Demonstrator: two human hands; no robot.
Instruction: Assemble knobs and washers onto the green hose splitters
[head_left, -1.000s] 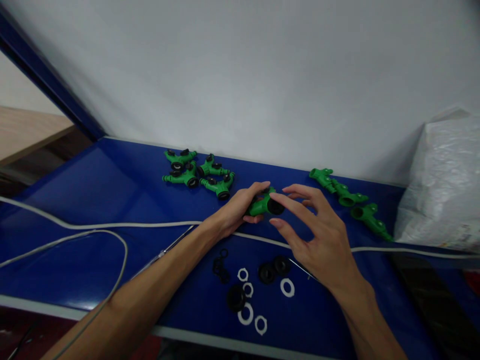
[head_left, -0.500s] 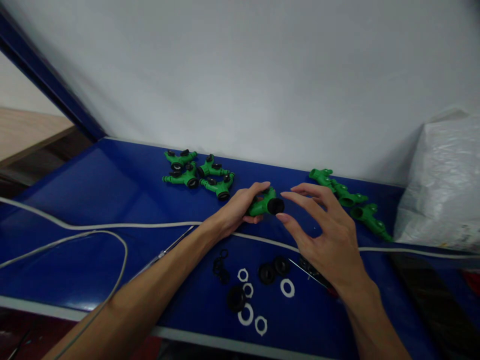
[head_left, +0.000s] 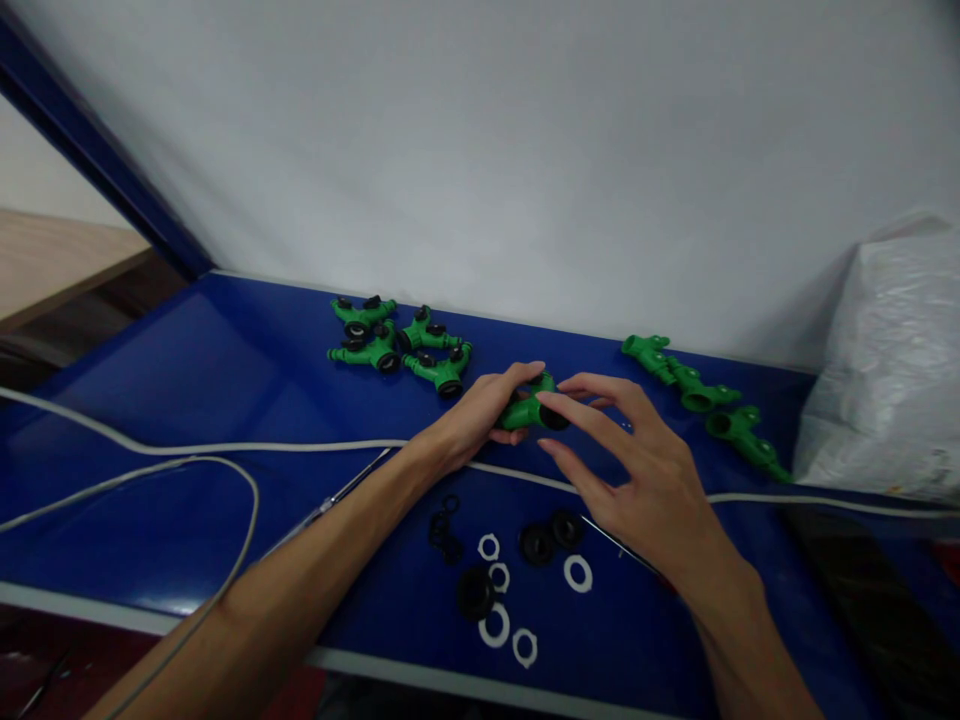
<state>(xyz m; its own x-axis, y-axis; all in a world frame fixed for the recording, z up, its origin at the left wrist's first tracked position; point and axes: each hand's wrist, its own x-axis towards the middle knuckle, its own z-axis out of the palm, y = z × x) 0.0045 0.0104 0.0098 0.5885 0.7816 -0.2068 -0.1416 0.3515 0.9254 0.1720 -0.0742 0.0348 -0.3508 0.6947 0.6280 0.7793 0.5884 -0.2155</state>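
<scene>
Green plastic with a black ring at its open end, the hose fitting (head_left: 529, 411) sits just above the blue worktop (head_left: 187, 390), our left hand (head_left: 480, 415) in a clenched grip around its body. Our right hand (head_left: 637, 470) stays spread, its fingertips (head_left: 546, 400) touching the black ring; we read no writing on it.

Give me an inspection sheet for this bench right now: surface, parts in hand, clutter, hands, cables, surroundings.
Surface: blue bench top.
Job's things: green fitting with a black cap on its end.
Clutter: finished fittings far left, bare fittings far right, white rings and black rings near the front edge.
Hands: left hand grips the fitting; right hand fingers the cap.
Cables: white cable across the bench.
Surroundings: white wall, plastic bag.
</scene>
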